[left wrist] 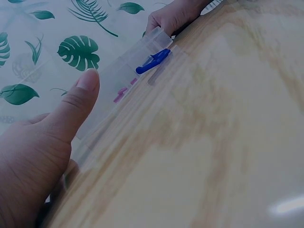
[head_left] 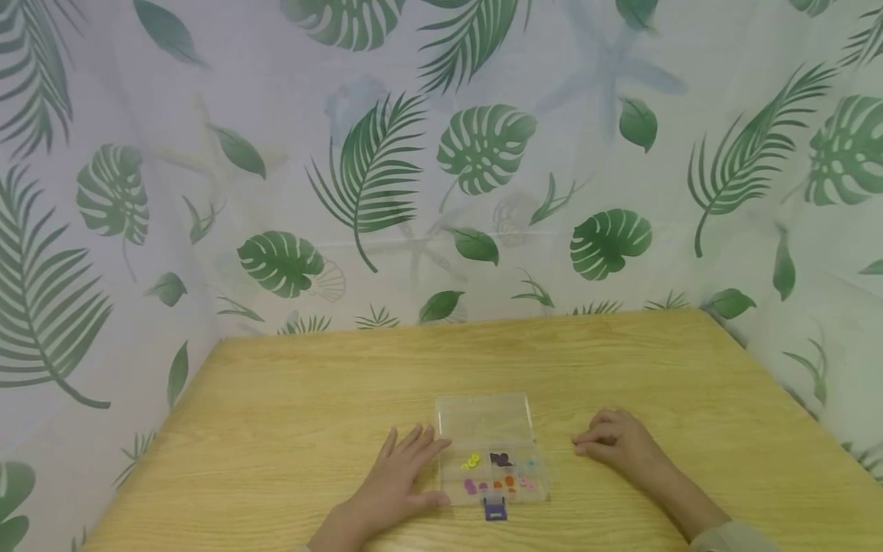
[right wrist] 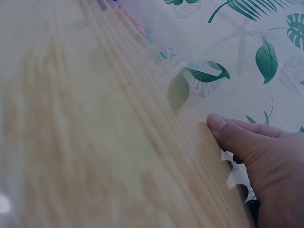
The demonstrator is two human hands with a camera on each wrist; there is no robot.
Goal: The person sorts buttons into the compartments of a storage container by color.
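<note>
A clear plastic compartment box (head_left: 451, 497) lies on the table with its lid (head_left: 483, 418) raised away at the back. Small yellow pieces (head_left: 472, 461), dark purple pieces (head_left: 501, 459), purple pieces (head_left: 471, 486), orange pieces (head_left: 509, 481), pink pieces (head_left: 527, 483) and teal pieces (head_left: 530, 464) sit in its compartments. A blue latch (head_left: 495, 509) hangs at its front edge. My left hand (head_left: 403, 479) rests along the box's left side, fingers extended. To the right of the box, my right hand (head_left: 624, 447) has thumb and index fingertips together; nothing shows between them.
The wood-grain table (head_left: 310, 391) spreads around the box. Behind it and at both sides hangs a white cloth (head_left: 386, 291) with green leaf prints.
</note>
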